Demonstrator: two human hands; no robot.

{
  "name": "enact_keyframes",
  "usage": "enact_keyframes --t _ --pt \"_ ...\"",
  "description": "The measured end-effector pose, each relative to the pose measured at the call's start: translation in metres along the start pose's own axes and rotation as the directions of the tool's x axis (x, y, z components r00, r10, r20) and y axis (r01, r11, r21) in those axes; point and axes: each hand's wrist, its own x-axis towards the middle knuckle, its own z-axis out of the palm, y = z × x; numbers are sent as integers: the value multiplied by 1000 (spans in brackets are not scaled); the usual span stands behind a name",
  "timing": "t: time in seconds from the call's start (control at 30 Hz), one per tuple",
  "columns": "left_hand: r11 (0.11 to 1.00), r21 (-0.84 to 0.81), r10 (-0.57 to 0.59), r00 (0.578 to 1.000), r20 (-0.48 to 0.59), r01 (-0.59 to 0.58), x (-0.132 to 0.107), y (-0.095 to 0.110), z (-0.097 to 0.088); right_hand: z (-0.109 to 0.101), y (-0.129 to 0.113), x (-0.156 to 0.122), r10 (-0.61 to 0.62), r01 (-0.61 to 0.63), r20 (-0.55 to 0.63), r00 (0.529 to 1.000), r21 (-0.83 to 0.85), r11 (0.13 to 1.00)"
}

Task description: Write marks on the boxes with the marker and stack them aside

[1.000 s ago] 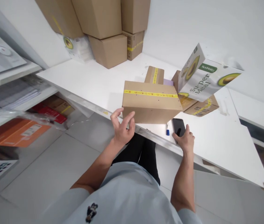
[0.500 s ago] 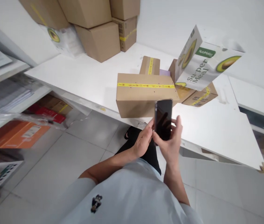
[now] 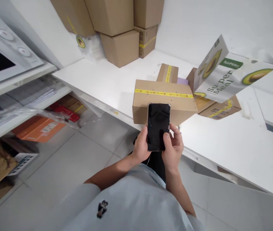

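A smartphone (image 3: 159,125) with a dark screen and a clear-edged case is held upright in front of me. My left hand (image 3: 140,145) grips its left edge, with the fingers behind it. My right hand (image 3: 173,147) closes on the right edge, its thumb lying over the lower right of the screen. Just beyond the phone, a long cardboard box (image 3: 162,99) with yellow printed tape lies at the table's near edge. The phone hides part of that box's front.
On the white table (image 3: 110,80) a smaller taped box (image 3: 167,73) lies behind. A white avocado-printed carton (image 3: 235,77) stands tilted on boxes at right. Brown boxes (image 3: 120,48) are stacked at the back left. Left shelves hold a microwave (image 3: 8,48) and an orange box (image 3: 39,128).
The phone has turned to face me more squarely and moved slightly left. My left hand has gone from beside it to gripping its left edge. The view has shifted left.
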Motion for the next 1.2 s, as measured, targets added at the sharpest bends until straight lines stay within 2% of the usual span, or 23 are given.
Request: enact_keyframes --t 0.17,0.43,0.57,0.77,1.03,1.2 --pt "998 47 51 999 11 -51 4 -10 -11 2 1 3 -17 18 -31 999 39 999" --pt "994 87 64 998 12 -65 9 0 -16 12 -7 11 -56 53 50 997 46 998" --pt "997 54 48 999 11 -48 9 5 -14 15 -8 13 -70 68 96 993 21 997" --pt "999 -19 32 998 -46 -32 8 10 -7 17 -9 13 -71 64 139 988 52 997" --pt "995 -94 36 998 48 -31 7 23 12 17 -7 11 -58 53 91 994 63 997" --pt "994 -83 77 996 53 -72 6 26 16 16 -6 11 -63 58 86 994 56 997"
